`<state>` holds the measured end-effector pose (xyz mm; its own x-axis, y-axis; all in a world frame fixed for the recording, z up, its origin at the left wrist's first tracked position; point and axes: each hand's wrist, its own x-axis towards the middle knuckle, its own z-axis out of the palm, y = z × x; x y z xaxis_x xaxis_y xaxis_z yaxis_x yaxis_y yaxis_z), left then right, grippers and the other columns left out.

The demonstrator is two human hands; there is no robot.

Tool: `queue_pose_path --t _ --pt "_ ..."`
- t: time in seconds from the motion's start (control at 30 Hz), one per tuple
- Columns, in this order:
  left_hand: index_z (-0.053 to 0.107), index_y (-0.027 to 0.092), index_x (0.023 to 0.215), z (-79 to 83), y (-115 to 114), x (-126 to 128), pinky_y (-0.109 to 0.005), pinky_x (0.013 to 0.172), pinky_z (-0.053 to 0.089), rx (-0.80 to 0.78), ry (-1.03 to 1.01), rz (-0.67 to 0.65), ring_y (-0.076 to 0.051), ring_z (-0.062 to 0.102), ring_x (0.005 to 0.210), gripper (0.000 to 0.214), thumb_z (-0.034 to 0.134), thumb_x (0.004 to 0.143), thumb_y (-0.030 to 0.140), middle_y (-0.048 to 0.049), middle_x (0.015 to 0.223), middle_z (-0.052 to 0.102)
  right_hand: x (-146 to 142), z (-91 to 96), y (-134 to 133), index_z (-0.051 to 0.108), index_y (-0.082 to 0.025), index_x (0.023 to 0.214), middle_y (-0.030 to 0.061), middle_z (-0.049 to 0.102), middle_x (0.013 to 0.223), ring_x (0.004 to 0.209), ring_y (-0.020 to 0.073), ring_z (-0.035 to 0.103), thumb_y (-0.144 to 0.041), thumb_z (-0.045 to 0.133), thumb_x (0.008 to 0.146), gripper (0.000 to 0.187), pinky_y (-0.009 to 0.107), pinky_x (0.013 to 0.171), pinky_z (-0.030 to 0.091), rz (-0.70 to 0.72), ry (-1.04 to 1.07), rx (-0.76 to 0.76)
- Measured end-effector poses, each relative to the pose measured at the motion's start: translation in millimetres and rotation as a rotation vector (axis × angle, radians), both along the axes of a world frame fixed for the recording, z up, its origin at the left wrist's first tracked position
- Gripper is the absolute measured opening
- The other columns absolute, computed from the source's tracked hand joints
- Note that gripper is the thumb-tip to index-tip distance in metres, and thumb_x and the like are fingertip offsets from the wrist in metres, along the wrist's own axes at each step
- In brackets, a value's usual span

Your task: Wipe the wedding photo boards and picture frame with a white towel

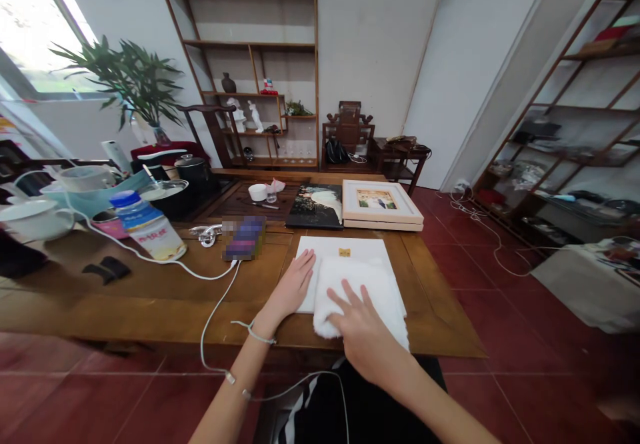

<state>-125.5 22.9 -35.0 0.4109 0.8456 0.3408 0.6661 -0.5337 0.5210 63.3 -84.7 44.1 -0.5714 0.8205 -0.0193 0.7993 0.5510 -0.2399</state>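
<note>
A white flat panel (345,249) with a small gold clip lies face down on the wooden table (150,297). A folded white towel (360,284) rests on top of it. My right hand (363,334) lies flat on the towel, fingers spread. My left hand (294,284) presses flat on the panel's left edge, fingers stretched out. Neither hand holds anything.
A framed picture (381,204) and a dark print (317,205) lie behind the panel. A phone (244,239) with a white cable (210,311), a plastic bottle (147,225), pots and cups sit at the left. Shelves stand at the back and right.
</note>
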Motion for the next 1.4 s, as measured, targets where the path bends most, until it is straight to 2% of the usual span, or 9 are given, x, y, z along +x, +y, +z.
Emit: queue_pose_path --t 0.13,0.37,0.47,0.6,0.83,0.93,1.03,1.2,1.4 --pt "0.040 0.014 0.132 -1.4 1 -1 -0.047 0.110 0.022 0.007 0.011 0.005 -0.021 0.025 0.135 0.043 0.028 0.092 0.023 -0.0122 0.142 0.035 7 1.1 -3 0.056 -0.020 0.109 0.0025 0.034 0.143 0.136 0.0277 0.011 0.002 0.036 0.064 0.054 0.054 0.107 0.013 0.043 0.036 -0.006" --pt "0.039 0.016 0.133 -3.2 2 -1 -0.047 0.109 0.022 0.014 -0.001 0.004 -0.021 0.025 0.134 0.043 0.030 0.092 0.024 -0.0117 0.142 0.036 12 -7.3 83 0.051 -0.020 0.118 0.0057 0.035 0.142 0.135 0.0238 0.014 0.003 0.036 0.066 0.059 0.052 0.106 0.014 -0.117 0.044 0.088" --pt "0.039 0.016 0.133 -1.6 2 -1 -0.048 0.110 0.022 -0.003 0.002 0.003 -0.021 0.024 0.135 0.043 0.029 0.092 0.024 -0.0111 0.142 0.035 3 -11.9 103 0.050 -0.020 0.121 0.0060 0.036 0.141 0.135 0.0260 0.015 0.001 0.036 0.069 0.057 0.055 0.104 0.015 -0.151 0.013 0.117" --pt "0.039 0.016 0.133 -0.1 2 -1 -0.048 0.110 0.021 -0.015 0.003 -0.006 -0.021 0.023 0.135 0.043 0.028 0.092 0.022 -0.0110 0.143 0.035 -11 -16.7 93 0.055 -0.018 0.115 0.0081 0.036 0.141 0.134 0.0299 0.013 -0.002 0.041 0.070 0.050 0.058 0.104 0.009 -0.136 -0.027 0.181" --pt "0.040 0.015 0.132 0.9 0 -1 -0.048 0.110 0.022 0.002 -0.027 -0.018 -0.021 0.024 0.135 0.042 0.028 0.092 0.021 -0.0122 0.142 0.036 -6 -11.6 13 0.060 -0.020 0.104 0.0044 0.034 0.143 0.136 0.0278 0.008 -0.001 0.040 0.069 0.045 0.055 0.108 0.005 0.041 0.009 0.090" --pt "0.042 0.014 0.130 2.5 -1 -1 -0.048 0.110 0.022 -0.007 -0.018 -0.016 -0.021 0.023 0.135 0.042 0.026 0.092 0.021 -0.0123 0.141 0.037 -2 -11.0 -6 0.061 -0.019 0.100 0.0028 0.032 0.144 0.137 0.0271 0.005 -0.001 0.040 0.069 0.041 0.054 0.109 0.002 0.074 0.027 0.090" --pt "0.041 0.014 0.131 3.3 -2 -1 -0.047 0.110 0.022 -0.015 -0.009 -0.016 -0.021 0.023 0.135 0.042 0.027 0.093 0.022 -0.0122 0.142 0.035 1 -12.4 2 0.060 -0.020 0.101 0.0017 0.034 0.143 0.136 0.0257 0.007 0.000 0.038 0.068 0.044 0.053 0.109 0.004 0.072 0.049 0.089" --pt "0.039 0.016 0.133 0.7 0 -2 -0.047 0.110 0.022 -0.001 -0.024 -0.012 -0.020 0.025 0.134 0.042 0.030 0.092 0.024 -0.0118 0.142 0.036 7 -13.7 50 0.057 -0.020 0.108 0.0039 0.037 0.141 0.136 0.0241 0.013 0.000 0.039 0.067 0.050 0.053 0.107 0.011 -0.003 0.052 0.121" --pt "0.039 0.015 0.133 0.6 0 0 -0.045 0.111 0.020 -0.037 -0.115 0.001 -0.021 0.026 0.134 0.044 0.031 0.093 0.030 -0.0117 0.142 0.035 -10 -14.9 88 0.055 -0.018 0.114 0.0086 0.035 0.141 0.134 0.0313 0.014 -0.003 0.040 0.071 0.049 0.059 0.103 0.012 -0.148 -0.035 0.177"
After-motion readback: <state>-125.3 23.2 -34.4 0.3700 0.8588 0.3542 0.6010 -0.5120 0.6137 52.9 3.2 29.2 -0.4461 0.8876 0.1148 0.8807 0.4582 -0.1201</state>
